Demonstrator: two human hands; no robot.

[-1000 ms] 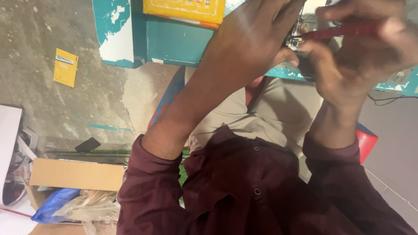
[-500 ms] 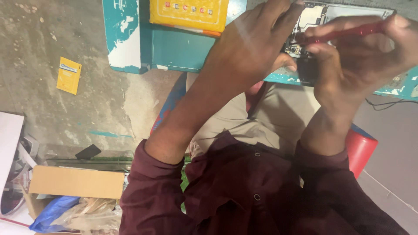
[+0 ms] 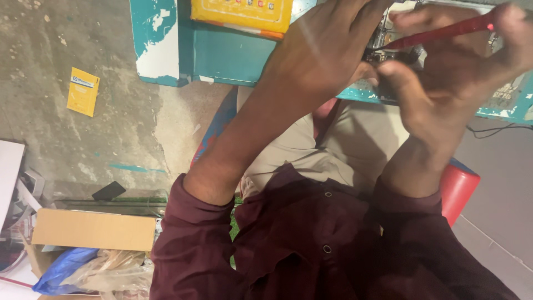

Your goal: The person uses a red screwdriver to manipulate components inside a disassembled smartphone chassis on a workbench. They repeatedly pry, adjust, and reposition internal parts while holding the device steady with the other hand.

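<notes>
My left hand (image 3: 322,53) reaches up over the edge of a teal table (image 3: 222,53) and holds a small opened device (image 3: 391,41) with exposed parts. My right hand (image 3: 444,72) grips a thin red tool (image 3: 444,30), its tip pointing left onto the device next to my left fingers. Most of the device is hidden behind both hands. Both forearms come out of dark maroon shirt sleeves.
A yellow box (image 3: 241,14) lies on the table to the left of my hands. On the concrete floor lie a yellow packet (image 3: 83,91), a cardboard box (image 3: 94,229) and plastic bags (image 3: 94,272). I sit on a red stool (image 3: 458,186). A black cable (image 3: 497,129) hangs at right.
The view has shifted slightly, so both hands and the table sit a little lower in the frame. The red tool stays on the device; my hands keep their grip.
</notes>
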